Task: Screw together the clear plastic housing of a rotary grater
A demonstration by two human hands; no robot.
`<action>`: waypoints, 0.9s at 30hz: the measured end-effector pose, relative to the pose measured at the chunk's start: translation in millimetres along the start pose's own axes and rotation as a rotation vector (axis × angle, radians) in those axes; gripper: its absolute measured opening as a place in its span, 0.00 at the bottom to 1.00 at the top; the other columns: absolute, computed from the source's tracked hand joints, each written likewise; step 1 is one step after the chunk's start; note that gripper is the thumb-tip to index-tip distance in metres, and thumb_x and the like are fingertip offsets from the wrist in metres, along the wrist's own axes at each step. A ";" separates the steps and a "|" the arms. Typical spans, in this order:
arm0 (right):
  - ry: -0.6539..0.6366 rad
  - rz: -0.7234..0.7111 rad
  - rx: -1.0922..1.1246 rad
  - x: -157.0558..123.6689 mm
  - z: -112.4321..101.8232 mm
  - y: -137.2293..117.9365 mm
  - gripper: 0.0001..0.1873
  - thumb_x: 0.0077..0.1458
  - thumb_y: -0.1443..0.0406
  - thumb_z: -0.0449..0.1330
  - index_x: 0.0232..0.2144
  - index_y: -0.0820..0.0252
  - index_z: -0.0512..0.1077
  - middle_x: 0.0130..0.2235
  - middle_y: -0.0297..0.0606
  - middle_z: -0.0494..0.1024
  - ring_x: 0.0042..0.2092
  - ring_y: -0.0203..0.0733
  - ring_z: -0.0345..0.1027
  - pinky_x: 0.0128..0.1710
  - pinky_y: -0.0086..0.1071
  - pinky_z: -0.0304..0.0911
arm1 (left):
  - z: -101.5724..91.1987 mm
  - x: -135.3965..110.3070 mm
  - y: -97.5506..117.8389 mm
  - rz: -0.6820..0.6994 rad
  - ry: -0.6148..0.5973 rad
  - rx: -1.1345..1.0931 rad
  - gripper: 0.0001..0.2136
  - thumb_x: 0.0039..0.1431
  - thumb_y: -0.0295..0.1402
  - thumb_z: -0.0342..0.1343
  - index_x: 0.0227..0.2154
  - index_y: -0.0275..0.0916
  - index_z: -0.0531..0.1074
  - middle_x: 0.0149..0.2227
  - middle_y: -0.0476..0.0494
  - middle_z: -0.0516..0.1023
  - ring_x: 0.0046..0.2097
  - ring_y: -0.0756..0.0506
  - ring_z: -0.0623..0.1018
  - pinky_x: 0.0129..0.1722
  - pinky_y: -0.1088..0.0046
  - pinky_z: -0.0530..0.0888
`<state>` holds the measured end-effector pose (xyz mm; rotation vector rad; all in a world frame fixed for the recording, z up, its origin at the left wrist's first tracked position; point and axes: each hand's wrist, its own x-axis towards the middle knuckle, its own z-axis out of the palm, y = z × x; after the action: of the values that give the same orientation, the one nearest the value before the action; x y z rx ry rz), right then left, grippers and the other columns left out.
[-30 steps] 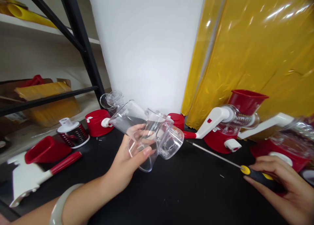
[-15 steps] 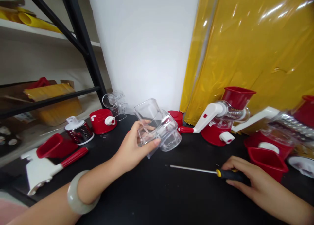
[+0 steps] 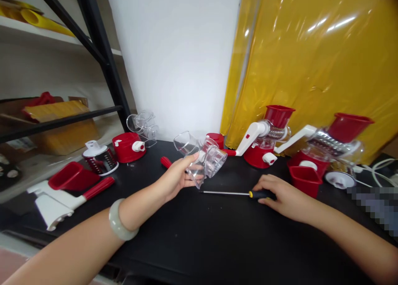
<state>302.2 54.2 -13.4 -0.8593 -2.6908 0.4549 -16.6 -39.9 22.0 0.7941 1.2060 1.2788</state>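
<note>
My left hand (image 3: 178,177) is closed around a clear plastic grater housing (image 3: 214,158), held tilted above the black table. One wide opening of the housing faces up and left. Farther right, my right hand (image 3: 278,196) has its fingers wrapped around the black and yellow handle of a screwdriver (image 3: 228,193). The metal shaft points left, low over the tabletop, and its tip is just below the housing. I cannot tell whether the shaft touches the table. Behind my left wrist, a red handle end (image 3: 166,162) shows in part.
On the left are a red base (image 3: 126,150), a grating drum (image 3: 101,160), a red hopper (image 3: 71,175) and a white crank piece (image 3: 51,206). Another clear housing (image 3: 144,125) stands behind. Two assembled rotary graters (image 3: 259,152) (image 3: 329,142) and a red hopper (image 3: 306,181) are on the right.
My left hand has turned the clear housing, so its wide opening tips more upward. The camera view has swung to the right. My right hand still holds the screwdriver.
</note>
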 end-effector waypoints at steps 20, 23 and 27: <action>0.561 -0.271 0.068 80.1 48.2 -86.7 0.41 0.61 0.67 0.56 0.70 0.48 0.43 0.70 0.48 0.48 0.70 0.56 0.45 0.66 0.56 0.53 | 0.8 -0.9 -2.3 0.024 0.008 -0.008 0.27 0.52 0.51 0.62 0.49 0.36 0.71 0.44 0.35 0.79 0.39 0.42 0.81 0.41 0.65 0.77; 0.568 -0.267 0.067 80.7 51.6 -85.1 0.40 0.61 0.67 0.56 0.70 0.49 0.44 0.69 0.49 0.48 0.70 0.56 0.46 0.65 0.55 0.53 | 0.7 -0.4 -3.9 0.028 0.022 0.001 0.29 0.51 0.51 0.63 0.50 0.36 0.70 0.47 0.34 0.78 0.39 0.42 0.81 0.40 0.64 0.77; 0.572 -0.265 0.061 80.5 53.8 -84.8 0.41 0.60 0.67 0.57 0.70 0.49 0.44 0.69 0.50 0.48 0.70 0.56 0.47 0.65 0.56 0.54 | 0.4 0.6 -5.3 0.035 0.022 0.013 0.29 0.52 0.51 0.62 0.50 0.37 0.70 0.48 0.35 0.78 0.40 0.41 0.81 0.41 0.64 0.77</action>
<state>176.8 25.5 -17.1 -0.5033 -2.2010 0.1896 -14.9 -40.1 17.0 0.8152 1.2235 1.3124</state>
